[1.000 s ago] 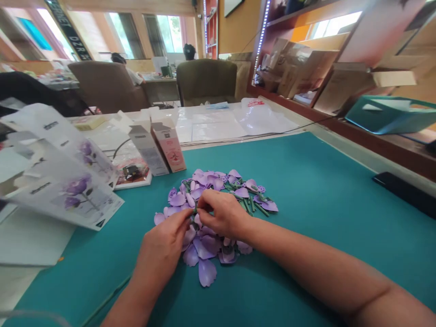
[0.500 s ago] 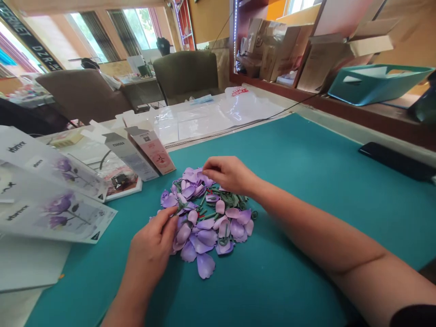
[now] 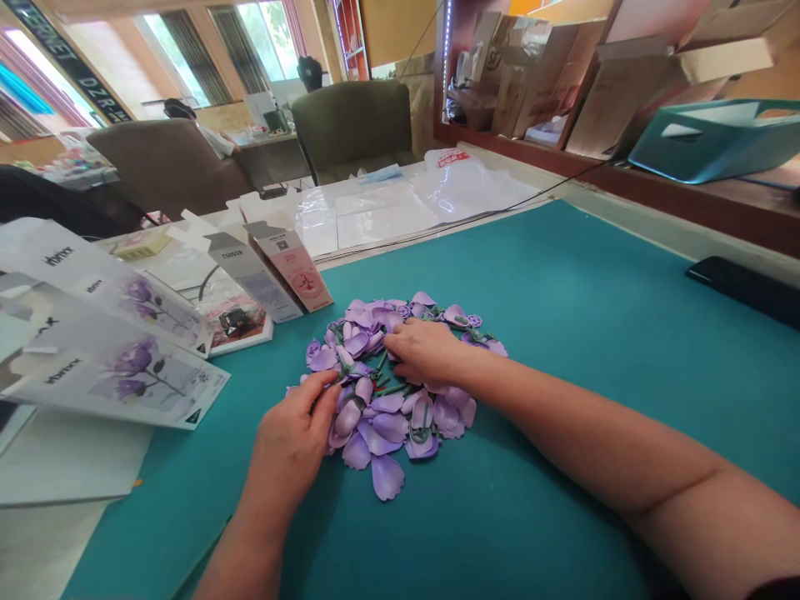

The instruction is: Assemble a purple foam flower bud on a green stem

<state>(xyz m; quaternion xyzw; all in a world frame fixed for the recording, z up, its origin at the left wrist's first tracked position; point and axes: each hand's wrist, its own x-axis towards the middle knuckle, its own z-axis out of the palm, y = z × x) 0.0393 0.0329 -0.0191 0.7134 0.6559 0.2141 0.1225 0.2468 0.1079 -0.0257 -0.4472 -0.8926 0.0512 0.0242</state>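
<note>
A loose pile of purple plastic flower petals (image 3: 386,429) lies on the teal mat (image 3: 562,300), with green stem pieces (image 3: 388,389) showing in its middle. At the pile's left edge is my left hand (image 3: 297,437), thumb and forefinger closed in a pinch beside a small green part (image 3: 342,372); whether it is held I cannot make out. My right hand (image 3: 428,350) reaches into the pile's centre from the right. Its fingers are curled downward, and what they grip is hidden beneath them. More petals (image 3: 478,333) spread out behind that hand.
White boxes with a flower picture (image 3: 134,367) stand at the left, near a narrow pink-and-white carton (image 3: 300,267). A black case (image 3: 743,287) rests at the mat's right side. Behind are clear plastic sheets (image 3: 387,208), a teal basket (image 3: 706,146), chairs, and a person farther off.
My right hand has moved down and nearer into the middle of the pile. Petals and green parts now show behind it. My left hand stays in its pinch; the view has shifted slightly.
</note>
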